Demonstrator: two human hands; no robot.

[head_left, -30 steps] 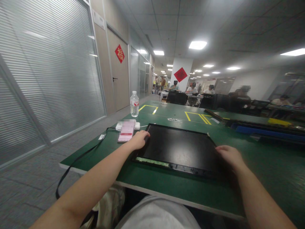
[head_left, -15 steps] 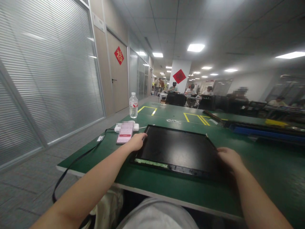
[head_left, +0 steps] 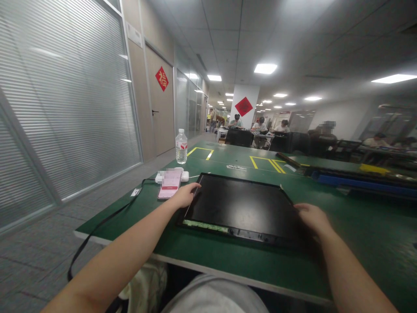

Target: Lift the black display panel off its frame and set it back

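A flat black display panel (head_left: pixel 243 206) lies on the green tabletop in front of me, its dark face up and glossy with a soft reflection. Along its near edge runs a green circuit strip (head_left: pixel 206 226) at the left part. My left hand (head_left: pixel 185 195) grips the panel's left edge, thumb on the upper side and the other fingers mostly hidden. On the opposite side, my right hand (head_left: pixel 313 217) holds the right edge, its fingertips partly out of sight at the rim.
A phone (head_left: pixel 169 184) lies by a white power strip (head_left: pixel 180 174) with a black cable. Behind them stands a water bottle (head_left: pixel 181 148). Blue and black long parts (head_left: pixel 352 180) lie at the right on the green table (head_left: pixel 228 256). Several people sit at tables far back.
The view has shifted slightly, so everything sits a little lower and further left. Both hands stay at the panel's edges, and the panel keeps its place on the table.
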